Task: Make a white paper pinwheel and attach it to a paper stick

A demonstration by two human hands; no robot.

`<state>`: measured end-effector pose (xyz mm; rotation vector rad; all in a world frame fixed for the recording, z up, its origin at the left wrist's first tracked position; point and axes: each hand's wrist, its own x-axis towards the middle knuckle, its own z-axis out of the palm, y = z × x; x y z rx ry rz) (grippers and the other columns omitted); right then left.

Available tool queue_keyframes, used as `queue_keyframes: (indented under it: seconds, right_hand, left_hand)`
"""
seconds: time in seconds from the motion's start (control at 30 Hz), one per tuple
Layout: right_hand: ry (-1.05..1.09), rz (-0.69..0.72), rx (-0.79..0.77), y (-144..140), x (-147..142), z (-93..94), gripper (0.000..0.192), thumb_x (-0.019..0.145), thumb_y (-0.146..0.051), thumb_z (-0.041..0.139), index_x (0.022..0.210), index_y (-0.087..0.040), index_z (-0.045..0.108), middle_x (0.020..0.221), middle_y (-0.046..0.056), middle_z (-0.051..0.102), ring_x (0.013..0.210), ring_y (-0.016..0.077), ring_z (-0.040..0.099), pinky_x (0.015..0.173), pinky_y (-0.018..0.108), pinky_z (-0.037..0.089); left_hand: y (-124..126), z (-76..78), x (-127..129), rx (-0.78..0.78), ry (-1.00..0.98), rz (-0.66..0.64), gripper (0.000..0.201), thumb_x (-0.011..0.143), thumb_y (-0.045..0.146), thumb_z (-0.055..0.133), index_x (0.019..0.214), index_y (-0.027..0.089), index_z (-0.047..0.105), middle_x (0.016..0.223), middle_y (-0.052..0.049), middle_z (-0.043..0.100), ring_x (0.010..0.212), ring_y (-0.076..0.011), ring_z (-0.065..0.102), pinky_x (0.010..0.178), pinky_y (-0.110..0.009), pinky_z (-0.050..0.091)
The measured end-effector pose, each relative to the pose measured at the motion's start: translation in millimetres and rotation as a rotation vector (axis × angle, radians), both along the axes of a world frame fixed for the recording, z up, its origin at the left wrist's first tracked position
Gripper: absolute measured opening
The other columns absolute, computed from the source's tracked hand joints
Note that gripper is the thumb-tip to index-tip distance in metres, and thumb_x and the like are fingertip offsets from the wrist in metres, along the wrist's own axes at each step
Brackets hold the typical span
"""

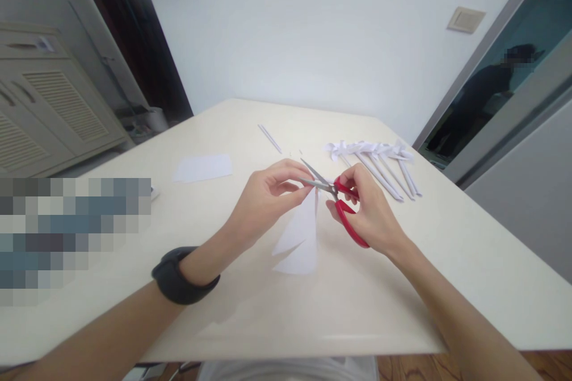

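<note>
Hands (313,205) w/ paper (301,238) btwn, scissors (337,202)

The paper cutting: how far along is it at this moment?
Done: a row of finished paper flowers on rolled stems lies at the table's far right. In hand: the left hand holds a folded paper piece while the right hand cuts it with red scissors. Left: a flat sheet and a thin strip lie untouched.

Red-handled scissors (340,202), white paper (300,238), cream table (250,309)
</note>
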<state>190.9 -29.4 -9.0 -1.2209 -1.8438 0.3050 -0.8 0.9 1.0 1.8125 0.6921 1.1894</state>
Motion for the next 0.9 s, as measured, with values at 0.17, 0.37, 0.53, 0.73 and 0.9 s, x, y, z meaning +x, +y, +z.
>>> queue_keyframes:
  seconds: [0.17, 0.37, 0.53, 0.73, 0.9]
  right_hand:
    - [-0.021, -0.012, 0.021, -0.9, -0.4, -0.9, 0.027, 0.069, -0.015, 0.061, 0.086, -0.022, 0.041, 0.083, -0.001, 0.049, 0.069, 0.0131, 0.045, 0.058, 0.027, 0.040]
    - [-0.094, -0.041, 0.101, -0.8, -1.3, -2.8, 0.033, 0.065, -0.009, 0.060, 0.090, -0.022, 0.043, 0.089, 0.001, 0.049, 0.074, 0.0146, 0.048, 0.061, 0.028, 0.042]
    - [-0.165, -0.069, 0.153, -1.0, -0.2, -4.0, 0.035, 0.063, -0.007, 0.059, 0.090, -0.022, 0.042, 0.090, 0.001, 0.048, 0.078, 0.0156, 0.051, 0.064, 0.029, 0.044]
    - [-0.168, -0.069, 0.181, 0.1, 0.0, -5.8, 0.035, 0.063, -0.008, 0.060, 0.090, -0.022, 0.042, 0.090, 0.001, 0.049, 0.077, 0.0149, 0.052, 0.062, 0.028, 0.044]
    - [-0.172, -0.065, 0.170, 0.3, -1.1, -7.2, 0.034, 0.065, -0.009, 0.060, 0.090, -0.022, 0.043, 0.089, 0.000, 0.049, 0.075, 0.0143, 0.051, 0.062, 0.028, 0.044]
  left_hand:
    - [0.2, -0.9, 0.7, 0.061, 0.044, 0.023, 0.010, 0.081, 0.019, 0.060, 0.084, 0.019, 0.070, 0.097, -0.006, 0.061, 0.092, -0.0169, 0.059, 0.078, -0.029, 0.051]
    - [-0.6, -2.0, 0.9, 0.141, 0.059, 0.084, 0.013, 0.077, 0.010, 0.061, 0.080, 0.020, 0.069, 0.090, -0.003, 0.062, 0.088, -0.0144, 0.059, 0.076, -0.025, 0.049]
    - [1.1, -3.9, 0.3, 0.113, 0.018, 0.079, 0.015, 0.073, 0.007, 0.062, 0.077, 0.019, 0.067, 0.092, -0.003, 0.060, 0.087, -0.0137, 0.059, 0.077, -0.024, 0.050]
    - [0.8, -3.3, 1.6, 0.103, -0.004, 0.072, 0.013, 0.073, 0.008, 0.061, 0.075, 0.019, 0.067, 0.091, -0.003, 0.060, 0.085, -0.0143, 0.059, 0.075, -0.025, 0.051]
    - [0.4, -3.3, 2.3, 0.075, -0.032, 0.067, 0.012, 0.072, 0.007, 0.061, 0.074, 0.019, 0.067, 0.090, -0.003, 0.060, 0.085, -0.0144, 0.059, 0.077, -0.025, 0.050]
